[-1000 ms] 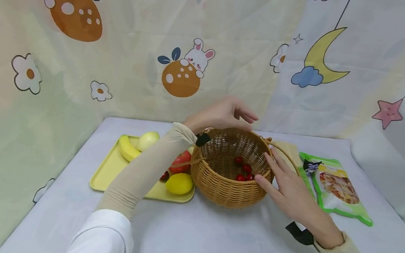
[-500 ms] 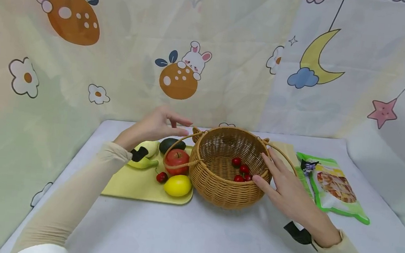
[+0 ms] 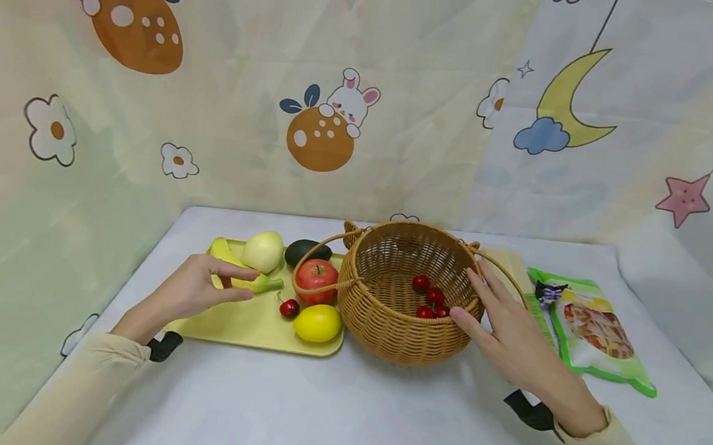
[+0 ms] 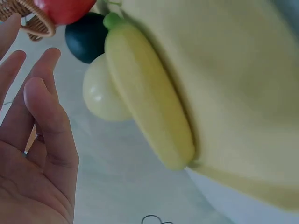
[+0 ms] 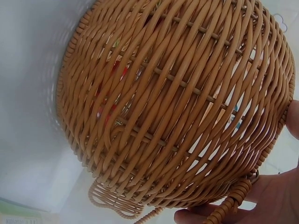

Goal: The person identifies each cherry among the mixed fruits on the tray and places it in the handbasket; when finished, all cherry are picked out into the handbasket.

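Note:
My left hand (image 3: 198, 290) hovers over the left part of a yellow tray (image 3: 245, 333), thumb and fingers apart, holding nothing. Nearest it lies a banana (image 3: 222, 257), which fills the middle of the left wrist view. A pale round fruit (image 3: 263, 251), a dark avocado-like fruit (image 3: 303, 252), a red apple (image 3: 318, 276), a cherry (image 3: 289, 308) and a lemon (image 3: 317, 324) share the tray. With extended fingers, my right hand (image 3: 515, 335) touches the right rim of a wicker basket (image 3: 397, 339). Several red cherries (image 3: 435, 296) lie inside the basket.
Right of the basket, a green-and-white food packet (image 3: 601, 332) lies flat, with a small dark butterfly-like clip (image 3: 550, 294) on it. The basket's handle (image 3: 319, 290) hangs down over the apple. A printed curtain (image 3: 404, 113) stands behind the white table (image 3: 326, 418).
From above the basket, my left hand has moved left and down to the tray beside the banana. My right hand stays at the basket's rim. The cherries in the basket look unmoved.

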The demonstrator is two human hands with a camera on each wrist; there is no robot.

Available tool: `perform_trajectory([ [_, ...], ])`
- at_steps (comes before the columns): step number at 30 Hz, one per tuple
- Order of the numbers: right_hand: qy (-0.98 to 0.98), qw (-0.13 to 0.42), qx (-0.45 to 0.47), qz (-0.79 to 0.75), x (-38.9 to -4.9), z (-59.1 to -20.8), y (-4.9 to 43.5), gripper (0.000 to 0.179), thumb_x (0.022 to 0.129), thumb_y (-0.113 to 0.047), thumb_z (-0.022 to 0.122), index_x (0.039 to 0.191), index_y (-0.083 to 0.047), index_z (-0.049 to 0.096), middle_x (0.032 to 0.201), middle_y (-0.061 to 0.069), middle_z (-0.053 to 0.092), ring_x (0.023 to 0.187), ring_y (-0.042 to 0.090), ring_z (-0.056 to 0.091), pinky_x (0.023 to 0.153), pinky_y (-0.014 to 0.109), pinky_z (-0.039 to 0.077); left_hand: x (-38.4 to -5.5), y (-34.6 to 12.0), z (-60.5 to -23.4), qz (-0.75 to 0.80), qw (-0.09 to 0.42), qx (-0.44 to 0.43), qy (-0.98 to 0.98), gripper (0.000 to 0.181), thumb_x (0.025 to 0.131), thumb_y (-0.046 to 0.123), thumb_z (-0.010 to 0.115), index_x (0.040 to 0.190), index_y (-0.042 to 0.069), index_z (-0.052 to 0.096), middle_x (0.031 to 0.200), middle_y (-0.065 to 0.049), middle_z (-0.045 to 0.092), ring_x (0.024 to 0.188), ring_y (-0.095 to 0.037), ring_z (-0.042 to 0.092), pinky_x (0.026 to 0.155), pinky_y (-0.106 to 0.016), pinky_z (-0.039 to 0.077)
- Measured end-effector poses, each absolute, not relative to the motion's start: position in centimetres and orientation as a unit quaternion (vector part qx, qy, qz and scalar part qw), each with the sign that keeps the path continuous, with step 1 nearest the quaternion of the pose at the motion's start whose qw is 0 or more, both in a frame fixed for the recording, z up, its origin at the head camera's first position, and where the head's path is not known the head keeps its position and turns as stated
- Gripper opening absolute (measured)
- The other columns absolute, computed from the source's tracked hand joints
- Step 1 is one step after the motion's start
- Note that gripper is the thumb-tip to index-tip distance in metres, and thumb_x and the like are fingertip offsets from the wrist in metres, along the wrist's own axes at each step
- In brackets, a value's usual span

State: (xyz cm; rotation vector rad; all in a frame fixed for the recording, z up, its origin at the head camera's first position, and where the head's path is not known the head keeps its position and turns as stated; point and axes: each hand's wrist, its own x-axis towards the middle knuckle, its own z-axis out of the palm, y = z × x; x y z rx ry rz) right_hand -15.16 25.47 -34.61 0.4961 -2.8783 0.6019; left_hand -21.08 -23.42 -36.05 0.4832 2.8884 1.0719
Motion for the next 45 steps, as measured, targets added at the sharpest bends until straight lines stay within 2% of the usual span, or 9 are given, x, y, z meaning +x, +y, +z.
perform_trajectory([
  [4, -0.961, 0.081, 0.166, 0.203, -15.0, -34.6, 25.6, 0.075, 0.106, -0.051, 0.048, 0.164, -0.011, 0.021, 0.174, 0.013, 0.009, 0.147, 0.05, 0.036, 0.103, 0.07, 0.041, -20.7, -23.2, -37.3, 0.353, 0.008, 0.165, 0.921, 0.037, 0.083, 0.024, 0.087, 0.118, 0.015, 0.079, 0.081, 0.0, 0.071, 0.075, -0.012, 0.054, 0.046, -0.023, 0.031],
  [11, -0.962, 0.082, 0.168, 0.201, -15.0, -34.7, 25.6, 0.075, 0.107, -0.051, 0.048, 0.164, -0.01, 0.022, 0.173, 0.015, 0.011, 0.141, 0.049, 0.045, 0.1, 0.068, 0.045, -21.1, -21.8, -38.7, 0.349, 0.023, 0.185, 0.918, 0.038, 0.083, 0.026, 0.087, 0.119, 0.015, 0.079, 0.081, 0.001, 0.074, 0.071, -0.012, 0.056, 0.052, -0.022, 0.037],
  [16, -0.96, 0.089, 0.172, 0.201, -15.0, -34.6, 25.5, 0.075, 0.106, -0.049, 0.049, 0.164, -0.01, 0.023, 0.173, 0.015, 0.013, 0.139, 0.049, 0.048, 0.1, 0.067, 0.045, -21.6, -21.0, -39.1, 0.345, 0.037, 0.196, 0.917, 0.04, 0.083, 0.024, 0.086, 0.121, 0.013, 0.078, 0.094, -0.001, 0.078, 0.071, -0.012, 0.057, 0.054, -0.021, 0.041],
  [21, -0.96, 0.089, 0.172, 0.2, -15.0, -34.6, 25.6, 0.075, 0.106, -0.05, 0.05, 0.164, -0.01, 0.023, 0.173, 0.016, 0.013, 0.144, 0.049, 0.041, 0.101, 0.068, 0.044, -22.1, -20.4, -39.4, 0.331, 0.052, 0.218, 0.917, 0.042, 0.083, 0.023, 0.086, 0.123, 0.015, 0.077, 0.113, -0.005, 0.079, 0.066, -0.01, 0.056, 0.054, -0.022, 0.041],
  [26, -0.961, 0.089, 0.171, 0.2, -15.1, -34.7, 25.6, 0.075, 0.106, -0.05, 0.049, 0.164, -0.011, 0.022, 0.173, 0.015, 0.013, 0.146, 0.049, 0.039, 0.103, 0.068, 0.042, -22.3, -19.8, -39.5, 0.314, 0.05, 0.231, 0.919, 0.04, 0.082, 0.023, 0.087, 0.121, 0.02, 0.078, 0.09, 0.0, 0.078, 0.054, -0.007, 0.045, 0.05, -0.021, 0.035],
  [28, -0.961, 0.089, 0.17, 0.2, -15.2, -34.7, 25.6, 0.075, 0.106, -0.051, 0.049, 0.165, -0.012, 0.022, 0.173, 0.014, 0.012, 0.147, 0.049, 0.038, 0.104, 0.069, 0.042, -22.4, -19.4, -39.7, 0.312, 0.052, 0.233, 0.92, 0.039, 0.082, 0.024, 0.087, 0.12, 0.023, 0.079, 0.075, 0.004, 0.071, 0.051, -0.006, 0.041, 0.049, -0.02, 0.032],
  [32, -0.961, 0.087, 0.167, 0.201, -15.1, -34.7, 25.5, 0.076, 0.106, -0.051, 0.049, 0.165, -0.012, 0.021, 0.173, 0.014, 0.012, 0.148, 0.048, 0.036, 0.105, 0.069, 0.041, -22.5, -18.9, -40.2, 0.308, 0.059, 0.235, 0.92, 0.037, 0.082, 0.026, 0.087, 0.118, 0.027, 0.079, 0.064, 0.008, 0.06, 0.049, -0.006, 0.037, 0.047, -0.02, 0.029],
  [39, -0.961, 0.085, 0.168, 0.2, -15.1, -34.7, 25.5, 0.075, 0.107, -0.051, 0.048, 0.165, -0.012, 0.021, 0.174, 0.013, 0.01, 0.147, 0.049, 0.037, 0.103, 0.068, 0.043, -22.6, -18.5, -40.5, 0.31, 0.07, 0.221, 0.922, 0.035, 0.082, 0.026, 0.087, 0.116, 0.027, 0.08, 0.084, 0.012, 0.074, 0.05, -0.007, 0.032, 0.048, -0.02, 0.026],
  [45, -0.962, 0.083, 0.168, 0.201, -15.2, -34.9, 25.5, 0.075, 0.106, -0.051, 0.048, 0.165, -0.012, 0.022, 0.174, 0.01, 0.008, 0.148, 0.048, 0.035, 0.103, 0.069, 0.042, -22.7, -18.4, -40.4, 0.306, 0.065, 0.226, 0.923, 0.033, 0.082, 0.025, 0.087, 0.114, 0.026, 0.081, 0.094, 0.009, 0.078, 0.053, -0.007, 0.033, 0.049, -0.02, 0.026],
])
